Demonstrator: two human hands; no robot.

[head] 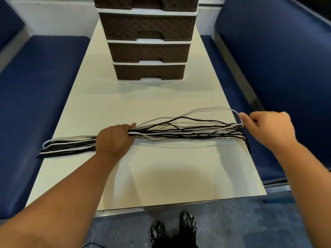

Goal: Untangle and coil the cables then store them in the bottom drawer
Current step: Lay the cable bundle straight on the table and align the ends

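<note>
1. On the cream table, across its near half: a long bundle of black and white cables, laid out crosswise, folded into long loops.
2. Left hand: palm down, fingers curled over the bundle left of its middle, clenching the strands together against the tabletop. Thumb points right along the cables. Forearm comes in from the lower left, nearly straight.
3. Right hand: at the table's right edge, knuckles up, wrist slightly raised. Thumb and forefinger pinch a white cable loop at the bundle's right end; other fingers curled in. Forearm runs in from the lower right.
4. Between the hands the strands fan out and cross one another loosely; left of the left hand they lie tighter and reach the table's left edge.
5. At the right end a few black strands hang over the table edge.
6. Far end of the table: brown woven-pattern drawer unit, four drawers visible; bottom drawer closed, well apart from the cables.
7. Blue benches on both sides. Dark shoes on the floor below.
</note>
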